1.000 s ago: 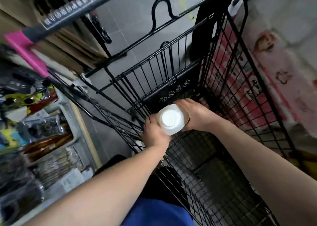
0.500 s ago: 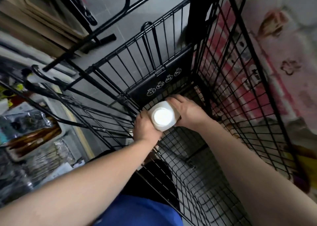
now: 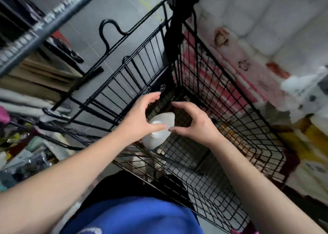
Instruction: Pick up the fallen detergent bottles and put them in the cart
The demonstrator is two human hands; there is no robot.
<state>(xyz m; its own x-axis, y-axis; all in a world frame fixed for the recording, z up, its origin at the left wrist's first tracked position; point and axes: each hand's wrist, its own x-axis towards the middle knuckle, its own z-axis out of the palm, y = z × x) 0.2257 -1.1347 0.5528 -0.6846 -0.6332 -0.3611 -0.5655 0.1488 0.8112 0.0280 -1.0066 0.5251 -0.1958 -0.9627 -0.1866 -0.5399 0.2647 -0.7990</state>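
White plastic detergent bottle [image 3: 158,129] is sitting inside the black wire cart [image 3: 221,109], near the far left corner of the basket, seen from above, cap end toward the camera. Left hand [image 3: 140,116] and right hand [image 3: 191,121] are both hovering over it, grips wide, fingers curled in an open ring, holding nothing. Left thumb looks close to the bottle top; can't tell if it's touching. Can't tell either whether the bottle is resting fully on the basket floor or leaning on the wire wall.

Judgement: this is the release step. To do it well: confirm the bottle is settling stable, lift both hands straight up without brushing the cap, and avoid clipping the wire wall on the way out. Other fallen bottles aren't in view.
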